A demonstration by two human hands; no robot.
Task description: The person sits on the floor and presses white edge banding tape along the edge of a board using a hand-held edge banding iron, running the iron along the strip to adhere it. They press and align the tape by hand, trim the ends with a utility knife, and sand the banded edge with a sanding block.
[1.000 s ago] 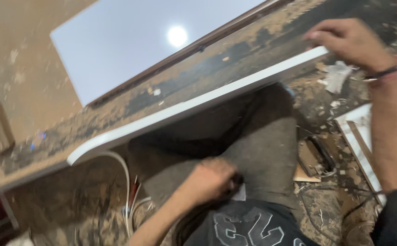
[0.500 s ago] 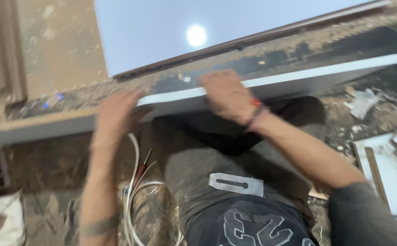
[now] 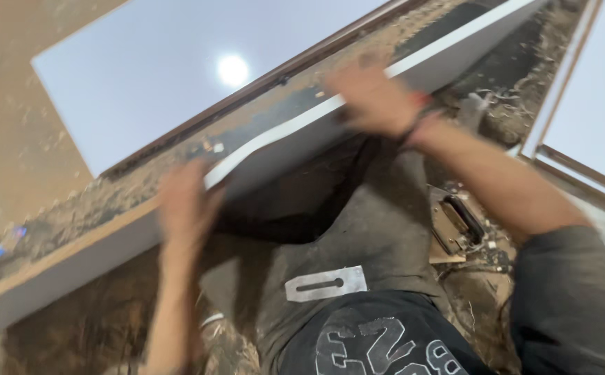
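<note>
Seen from above, a person sits on a rubble-strewn floor (image 3: 94,326) with a long white board (image 3: 295,142) lying across their lap, slanting from lower left to upper right. The left hand (image 3: 184,205) is blurred; it rests against the board's near edge left of the middle, and I cannot tell whether its fingers are curled around it. The right hand (image 3: 375,101) lies on top of the board further up, fingers bent over the edge, gripping it. A flat grey metal plate (image 3: 327,283) with a slot rests on the person's grey trousers, just below the board. A hand tool with a black handle (image 3: 455,222) lies on the floor beside the right forearm. Behind the board runs a debris-covered ledge (image 3: 177,163) under a pale glossy panel (image 3: 198,76). Handling the board well probably means keeping both hands spread apart and its edge level.
</note>
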